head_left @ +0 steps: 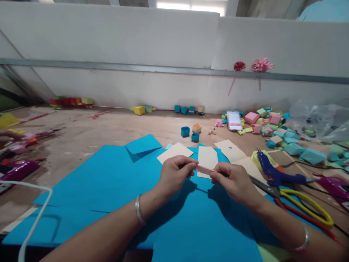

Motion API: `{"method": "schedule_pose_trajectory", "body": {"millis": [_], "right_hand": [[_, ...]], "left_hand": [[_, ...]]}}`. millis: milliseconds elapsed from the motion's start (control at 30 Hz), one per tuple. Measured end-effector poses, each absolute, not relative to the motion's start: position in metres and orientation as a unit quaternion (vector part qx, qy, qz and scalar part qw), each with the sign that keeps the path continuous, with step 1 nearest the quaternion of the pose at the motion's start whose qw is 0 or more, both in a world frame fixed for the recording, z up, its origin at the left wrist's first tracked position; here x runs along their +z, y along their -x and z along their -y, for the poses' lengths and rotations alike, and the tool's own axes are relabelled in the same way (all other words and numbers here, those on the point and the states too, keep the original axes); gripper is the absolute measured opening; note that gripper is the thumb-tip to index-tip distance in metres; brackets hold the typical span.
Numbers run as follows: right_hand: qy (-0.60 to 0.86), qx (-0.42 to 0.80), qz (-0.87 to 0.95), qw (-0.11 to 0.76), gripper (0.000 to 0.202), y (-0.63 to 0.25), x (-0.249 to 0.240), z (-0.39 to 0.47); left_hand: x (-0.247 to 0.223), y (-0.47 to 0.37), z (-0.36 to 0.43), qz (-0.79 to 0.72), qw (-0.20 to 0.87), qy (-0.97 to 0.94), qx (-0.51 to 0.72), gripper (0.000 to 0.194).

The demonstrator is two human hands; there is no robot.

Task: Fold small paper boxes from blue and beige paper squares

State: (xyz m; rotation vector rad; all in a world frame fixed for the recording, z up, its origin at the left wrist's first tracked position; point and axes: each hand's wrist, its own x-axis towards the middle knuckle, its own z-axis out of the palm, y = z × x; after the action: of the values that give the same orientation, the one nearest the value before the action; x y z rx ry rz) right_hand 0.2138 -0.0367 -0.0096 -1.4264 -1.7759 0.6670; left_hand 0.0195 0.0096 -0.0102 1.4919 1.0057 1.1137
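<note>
A narrow strip of pale peach paper (205,170) is stretched between my two hands, above large blue paper sheets (89,182). My left hand (176,173) pinches its left end between thumb and fingers. At the other end, my right hand (231,180) grips it the same way. Just beyond the strip lie a cream paper piece (207,154) and a cream square (174,152). A folded blue paper (143,143) sits farther left. Scissors with yellow and red handles (275,191) rest right of my right hand, their blades partly behind it.
Small blue paper boxes (185,131) and a peach box (196,127) stand beyond the sheets. A blue glue gun (278,174) lies at right, near a pile of coloured paper shapes (291,138). A white cable (40,211) curves at left. Another person's hand (9,137) shows at the left edge.
</note>
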Motion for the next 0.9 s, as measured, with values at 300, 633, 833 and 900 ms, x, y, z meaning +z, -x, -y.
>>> {"method": "schedule_pose_trajectory", "body": {"millis": [300,633,833,900], "right_hand": [[0.537,0.387,0.576,0.479,0.023,-0.213,-0.02,0.027],[0.571,0.308,0.634,0.422,0.023,-0.22,-0.013,0.034],[0.562,0.212,0.712,0.363,0.029,-0.221,-0.022,0.03],[0.55,0.192,0.729,0.36,0.031,-0.221,-0.025,0.03]], "left_hand": [[-0.009,-0.016,-0.01,-0.384,0.418,-0.666,0.484,0.009],[-0.014,-0.021,-0.009,-0.424,0.544,-0.608,0.392,0.009],[-0.019,-0.019,-0.01,-0.438,0.535,-0.626,0.362,0.008],[-0.02,-0.02,-0.009,-0.435,0.531,-0.634,0.356,0.009]]}}
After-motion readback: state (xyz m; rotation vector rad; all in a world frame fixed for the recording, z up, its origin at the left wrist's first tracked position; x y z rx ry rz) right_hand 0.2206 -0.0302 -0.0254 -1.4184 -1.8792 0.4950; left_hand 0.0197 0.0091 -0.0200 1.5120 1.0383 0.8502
